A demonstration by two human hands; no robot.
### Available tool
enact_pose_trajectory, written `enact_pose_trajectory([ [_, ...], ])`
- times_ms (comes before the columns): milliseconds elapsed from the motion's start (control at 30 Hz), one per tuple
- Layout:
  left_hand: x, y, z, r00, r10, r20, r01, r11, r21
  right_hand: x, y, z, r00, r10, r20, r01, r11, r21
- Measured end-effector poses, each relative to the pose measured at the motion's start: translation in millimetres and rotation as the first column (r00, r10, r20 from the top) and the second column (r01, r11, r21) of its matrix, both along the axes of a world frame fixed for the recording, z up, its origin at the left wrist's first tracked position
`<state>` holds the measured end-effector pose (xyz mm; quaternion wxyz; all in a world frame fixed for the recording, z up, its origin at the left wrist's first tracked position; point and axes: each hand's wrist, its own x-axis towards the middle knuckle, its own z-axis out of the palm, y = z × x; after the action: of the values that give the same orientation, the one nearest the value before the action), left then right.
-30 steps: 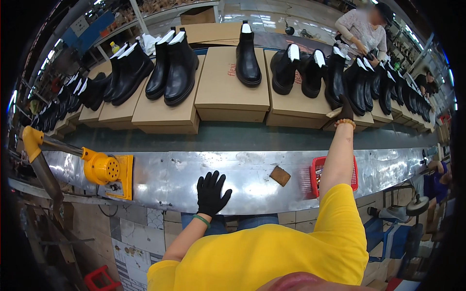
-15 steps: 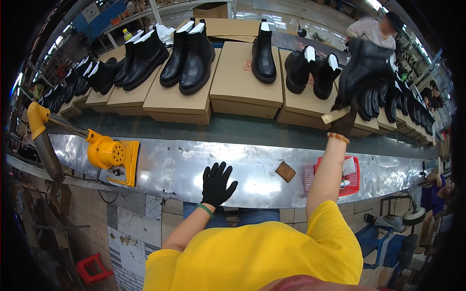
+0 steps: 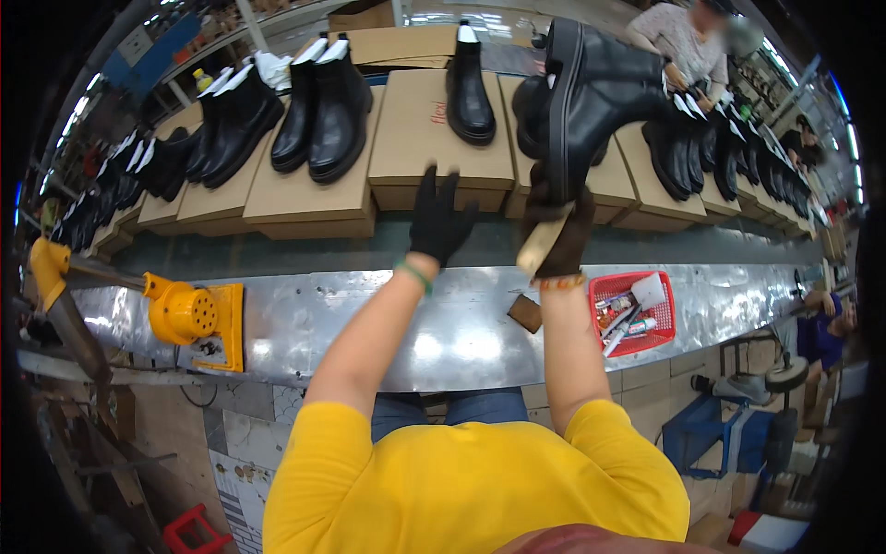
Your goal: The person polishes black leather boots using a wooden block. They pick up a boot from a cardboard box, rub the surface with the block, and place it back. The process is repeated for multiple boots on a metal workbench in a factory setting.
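Observation:
My right hand [image 3: 563, 231], in a dark glove, is closed on a black ankle boot [image 3: 604, 88] lifted above the boxes. The boot is tilted, with its sole facing left and its toe down at my hand. A flat, pale tan piece [image 3: 541, 247] sticks out from the same hand; its kind I cannot make out. My left hand [image 3: 440, 222], black-gloved and slightly blurred, is open with fingers spread and holds nothing. It is over the dark green strip, in front of the cardboard box [image 3: 411, 138] that bears a single black boot [image 3: 472, 97].
A metal bench [image 3: 397, 314] runs across in front of me. On it are a yellow machine part [image 3: 194, 314], a brown pad [image 3: 525, 314] and a red basket [image 3: 672, 323] of small items. More boots [image 3: 337, 125] stand on boxes in a long row. A person [image 3: 683, 42] is across the line.
My right hand has brought the boot leftward and nearer, turning it. My left hand has risen from the bench and reached forward toward the boxes.

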<state>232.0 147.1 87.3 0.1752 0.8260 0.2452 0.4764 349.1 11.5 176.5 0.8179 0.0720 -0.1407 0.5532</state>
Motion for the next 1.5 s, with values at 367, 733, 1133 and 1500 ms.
enact_pose_trajectory([
  [367, 124.4, 100.7, 24.9, 0.939, 0.135, -0.317, -0.160, 0.986, -0.053, -58.5, -94.0, -71.5, 0.911, 0.294, -0.287, -0.228, 0.943, 0.243],
  [733, 96.9, 147.3, 3.8, 0.958, 0.154, 0.243, -0.128, 0.985, -0.119, -69.3, -96.9, -85.8, 0.855, 0.366, -0.367, -0.237, 0.906, 0.351],
  [1133, -20.0, 78.7, 22.2, 0.953, 0.192, 0.234, -0.091, 0.918, -0.385, -84.7, -88.6, -88.2, 0.837, 0.298, -0.460, -0.169, 0.939, 0.301],
  [1500, -32.8, 92.0, 24.1, 0.808, 0.100, 0.581, 0.364, 0.691, -0.625, -76.5, -75.4, -100.7, 0.903, 0.271, -0.335, -0.189, 0.948, 0.257],
])
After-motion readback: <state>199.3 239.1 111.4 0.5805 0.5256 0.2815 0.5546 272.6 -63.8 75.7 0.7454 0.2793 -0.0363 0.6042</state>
